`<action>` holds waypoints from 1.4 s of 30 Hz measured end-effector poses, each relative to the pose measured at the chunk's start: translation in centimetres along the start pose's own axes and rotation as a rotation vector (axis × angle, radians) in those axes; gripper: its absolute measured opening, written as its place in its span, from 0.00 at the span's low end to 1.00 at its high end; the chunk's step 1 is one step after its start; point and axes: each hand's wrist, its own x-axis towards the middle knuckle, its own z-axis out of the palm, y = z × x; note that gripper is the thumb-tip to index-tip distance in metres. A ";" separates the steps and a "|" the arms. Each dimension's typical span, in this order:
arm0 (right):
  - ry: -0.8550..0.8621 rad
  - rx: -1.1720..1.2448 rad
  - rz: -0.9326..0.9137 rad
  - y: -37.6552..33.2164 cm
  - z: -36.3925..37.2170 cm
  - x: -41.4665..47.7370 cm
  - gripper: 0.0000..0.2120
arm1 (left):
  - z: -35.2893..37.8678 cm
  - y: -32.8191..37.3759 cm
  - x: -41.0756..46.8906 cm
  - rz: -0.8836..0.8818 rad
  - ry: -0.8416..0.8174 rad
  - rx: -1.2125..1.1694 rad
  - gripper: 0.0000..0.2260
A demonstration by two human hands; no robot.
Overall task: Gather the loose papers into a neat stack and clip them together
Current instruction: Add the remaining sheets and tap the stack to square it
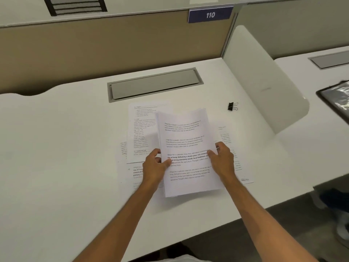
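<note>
A stack of printed white papers (186, 140) is held above the desk, tilted slightly to the right. My left hand (156, 165) grips its left edge and my right hand (222, 160) grips its right edge, thumbs on top. Loose printed sheets lie flat on the desk under and around it: one sheet (142, 129) to the upper left, another (132, 173) by my left wrist, and more sheets (236, 163) past my right hand. A black binder clip (232, 106) rests on the desk beyond the papers, to the right, apart from both hands.
The white desk (56, 148) has a grey cable hatch (154, 84) behind the papers. A tan partition with a blue "110" sign (210, 14) closes the back. A white side divider (264, 87) stands at right; a dark folder (336, 99) lies on the neighbouring desk.
</note>
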 end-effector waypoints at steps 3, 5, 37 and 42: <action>0.066 -0.126 0.052 1.2 -1.2 2.3 0.08 | 2.9 0.5 0.9 -0.001 -0.049 0.034 0.13; 0.096 -0.237 0.085 1.8 -1.7 3.7 0.11 | 4.6 0.6 1.4 0.011 -0.048 0.078 0.12; -0.031 -0.082 0.372 2.2 -3.8 10.0 0.18 | 9.3 1.5 4.6 -0.153 0.035 0.001 0.13; -0.126 0.145 0.285 2.1 -4.8 10.1 0.21 | 8.7 1.6 4.6 -0.179 0.001 -0.092 0.15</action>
